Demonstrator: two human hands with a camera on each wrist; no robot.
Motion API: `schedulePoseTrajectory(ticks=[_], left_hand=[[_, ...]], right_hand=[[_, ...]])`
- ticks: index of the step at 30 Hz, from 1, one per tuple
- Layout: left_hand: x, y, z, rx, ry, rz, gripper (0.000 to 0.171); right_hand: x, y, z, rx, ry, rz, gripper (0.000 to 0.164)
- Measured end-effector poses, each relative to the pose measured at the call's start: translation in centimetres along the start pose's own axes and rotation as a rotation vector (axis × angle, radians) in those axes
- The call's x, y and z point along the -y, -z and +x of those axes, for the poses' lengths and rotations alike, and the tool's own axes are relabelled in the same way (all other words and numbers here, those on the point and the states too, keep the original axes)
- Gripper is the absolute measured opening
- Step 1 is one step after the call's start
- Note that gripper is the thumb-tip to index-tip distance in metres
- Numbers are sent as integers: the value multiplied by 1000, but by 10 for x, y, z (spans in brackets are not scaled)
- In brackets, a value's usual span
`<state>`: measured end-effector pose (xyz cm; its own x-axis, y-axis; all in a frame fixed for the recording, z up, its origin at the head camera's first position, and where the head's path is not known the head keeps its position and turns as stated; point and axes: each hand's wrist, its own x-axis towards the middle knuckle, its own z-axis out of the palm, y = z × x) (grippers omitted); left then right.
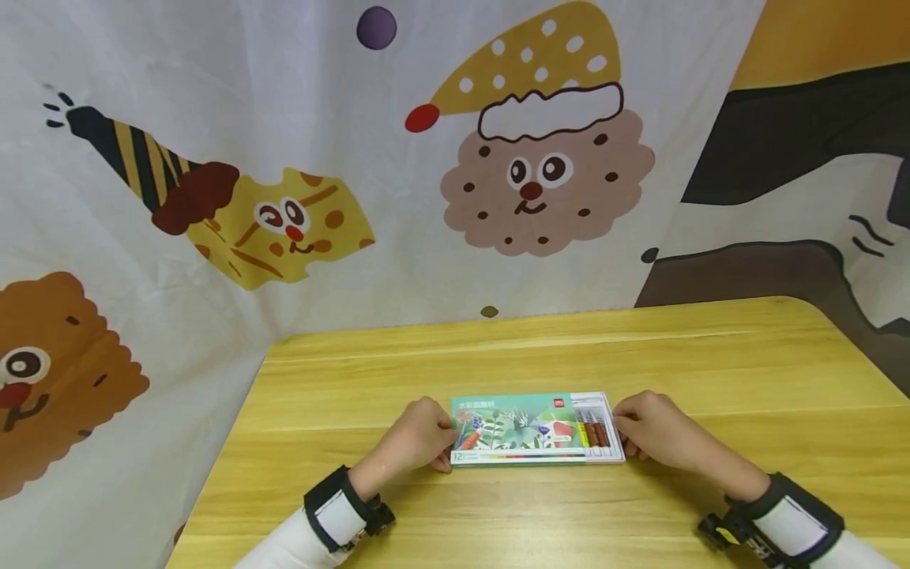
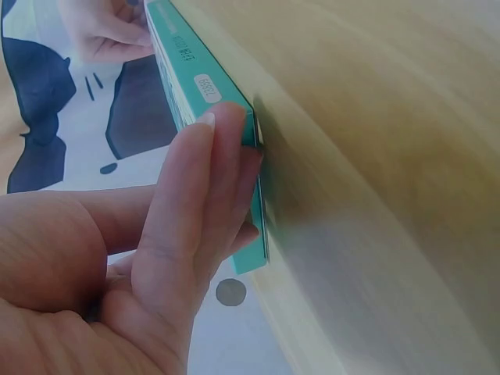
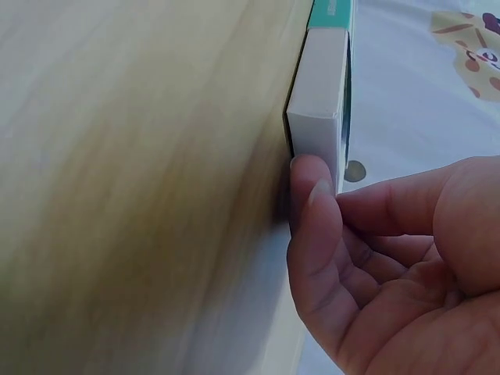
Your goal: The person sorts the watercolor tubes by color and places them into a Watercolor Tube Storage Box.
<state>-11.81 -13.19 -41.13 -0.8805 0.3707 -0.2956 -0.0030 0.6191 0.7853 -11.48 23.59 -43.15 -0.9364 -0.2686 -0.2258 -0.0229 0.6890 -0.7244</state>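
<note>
A flat teal paint box [image 1: 519,427] with a printed plant design and the number 12 lies face up on the table. Out of its right end sticks a white inner tray [image 1: 613,431], partly drawn from the sleeve. Several paint tubes [image 1: 596,434] with yellow and brown labels show in that part; the sleeve covers the others. My left hand [image 1: 419,435] holds the sleeve's left end, its fingers against the teal end in the left wrist view. With thumb and fingers, my right hand [image 1: 657,431] pinches the tray's outer end [image 3: 316,133].
The wooden table [image 1: 355,379] reaches back to a pale cloth [image 1: 398,276] printed with cartoon biscuits and cheese. Both wrists wear black straps, the left strap [image 1: 341,510] and the right strap [image 1: 789,518], with small devices attached.
</note>
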Motion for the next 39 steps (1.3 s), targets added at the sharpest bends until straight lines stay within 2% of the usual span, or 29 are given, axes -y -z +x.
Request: schedulePoseTrajectory(ticks=[3, 16, 22, 29, 39], left_hand=[[-1, -2, 1, 1, 0, 3, 24], [-9, -9, 4, 3, 8, -3, 27], [-14, -16, 9, 7, 0, 6, 33], [-14, -21, 12, -2, 3, 36, 30], [-14, -23, 10, -1, 2, 26, 32]], right_hand=[[1, -2, 0, 2, 17, 1, 20], [10, -11, 5, 11, -10, 46, 21], [12, -14, 6, 35, 22, 47, 25], [12, -15, 4, 41, 63, 21, 31], [13, -16, 2, 25, 37, 18, 21]])
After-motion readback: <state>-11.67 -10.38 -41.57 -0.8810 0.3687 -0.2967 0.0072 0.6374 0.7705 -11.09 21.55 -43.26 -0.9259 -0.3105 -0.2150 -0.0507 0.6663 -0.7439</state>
